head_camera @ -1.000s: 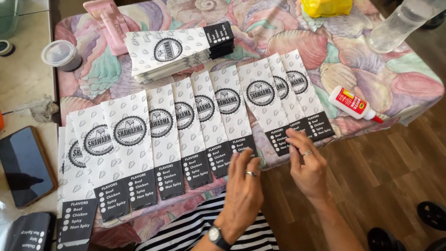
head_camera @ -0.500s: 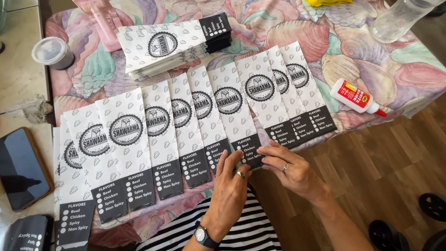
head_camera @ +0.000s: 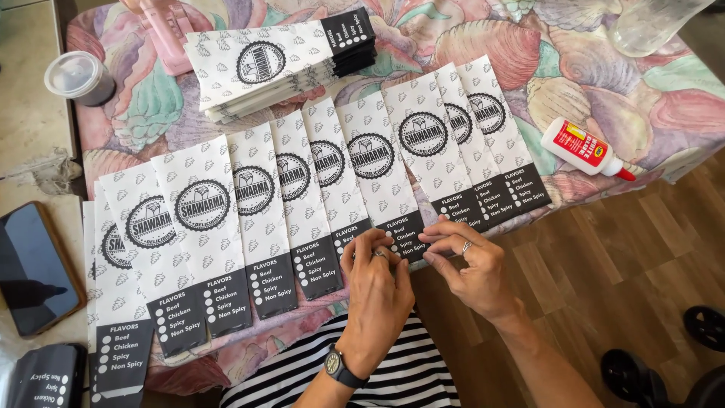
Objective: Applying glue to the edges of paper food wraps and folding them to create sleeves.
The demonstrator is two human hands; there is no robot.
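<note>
A row of several flat white paper sleeves (head_camera: 317,181) with a round black emblem and a black bottom band lies overlapped across the flowered tablecloth (head_camera: 604,91). My left hand (head_camera: 375,291), with a ring and a wristwatch, rests its fingertips on the black bottom end of one middle sleeve (head_camera: 381,177). My right hand (head_camera: 470,264), also ringed, pinches the same bottom edge from the right. Both hands meet at that sleeve's lower band near the table's front edge.
A stack of the same sleeves (head_camera: 279,60) sits at the back. A white glue bottle with a red cap (head_camera: 585,149) lies at the right. A lidded cup (head_camera: 78,77), a dark phone (head_camera: 34,268), a pink object (head_camera: 162,34) and a clear bottle (head_camera: 649,23) surround the cloth.
Both hands have moved left along the row's bottom edge, from the right-hand sleeves to a middle one, and now close on its lower band.
</note>
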